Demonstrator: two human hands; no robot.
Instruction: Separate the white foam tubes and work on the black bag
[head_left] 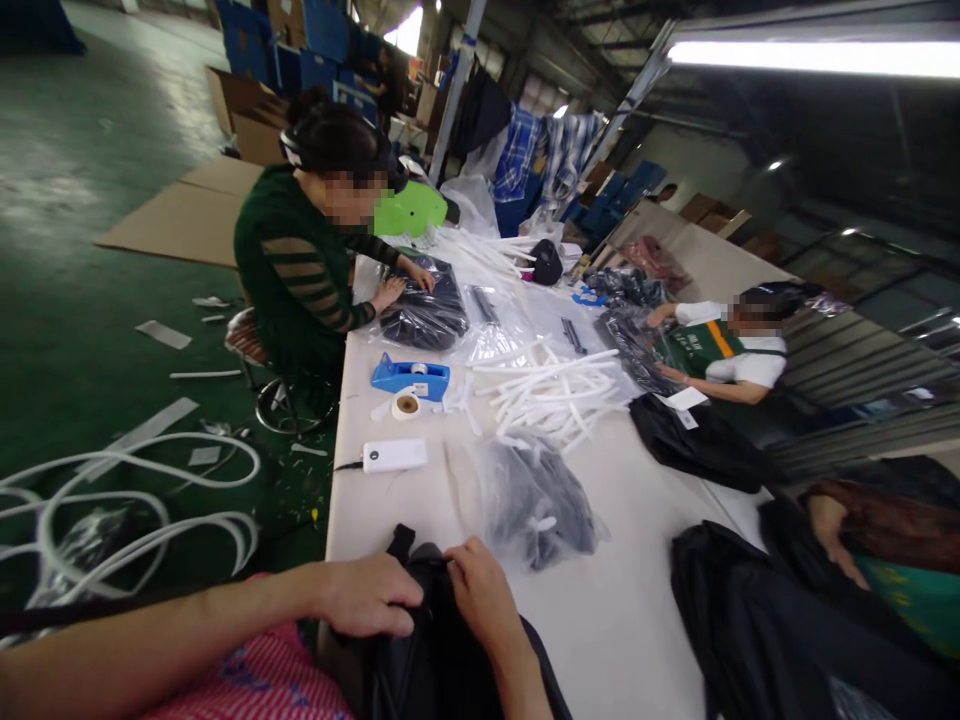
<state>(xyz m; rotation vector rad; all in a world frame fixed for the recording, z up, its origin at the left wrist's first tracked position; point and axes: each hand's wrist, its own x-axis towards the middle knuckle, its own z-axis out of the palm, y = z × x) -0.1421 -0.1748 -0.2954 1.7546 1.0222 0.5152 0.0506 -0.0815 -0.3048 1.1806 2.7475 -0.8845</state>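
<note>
A black fabric bag [427, 670] with a short strap at its top lies at the near edge of the table, directly in front of me. My left hand [375, 597] is closed on its upper left side, thumb and fingers gripping the cloth. On the other side, my right hand [484, 595] pinches the bag's top edge with bent fingers. My forearms cover part of the bag, and its lower end runs out of view. Just beyond it, a clear plastic bag [540, 500] with dark contents rests on the table.
On the pale table [615, 600] are a white power bank [394, 456], a tape roll [406, 405], a blue tape dispenser [411, 378] and piled white strips [562, 395]. Co-workers handle plastic-wrapped dark items at left and right. More black bags [757, 600] lie right; white tubing [150, 500] covers the floor.
</note>
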